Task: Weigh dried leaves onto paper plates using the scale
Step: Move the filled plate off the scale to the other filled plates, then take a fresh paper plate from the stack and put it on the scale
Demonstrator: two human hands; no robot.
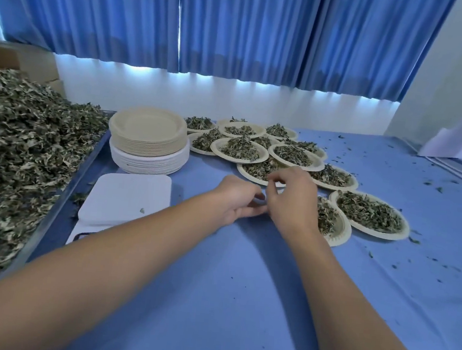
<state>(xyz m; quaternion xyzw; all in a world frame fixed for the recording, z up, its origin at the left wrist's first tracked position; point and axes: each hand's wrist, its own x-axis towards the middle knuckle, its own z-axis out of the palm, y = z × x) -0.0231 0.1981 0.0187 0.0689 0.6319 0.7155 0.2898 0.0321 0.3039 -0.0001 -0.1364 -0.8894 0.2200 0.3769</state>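
My left hand (238,201) and my right hand (292,200) meet fingertip to fingertip over the blue cloth (242,274) at the table's middle. The left fingers curl round a small pale fold of cloth. The right fingers are bent towards the same spot; what they hold is hidden. A white scale (129,196) with a bare platform sits to the left, its front partly behind my left forearm. Several paper plates of dried leaves (370,213) lie just beyond and right of my hands. A big heap of dried leaves (20,154) fills a tray at the left.
A stack of empty paper plates (147,138), beige on white, stands behind the scale. Leaf crumbs are scattered over the cloth at the right. Blue curtains and a white wall close the back; a white object (458,143) lies at the far right.
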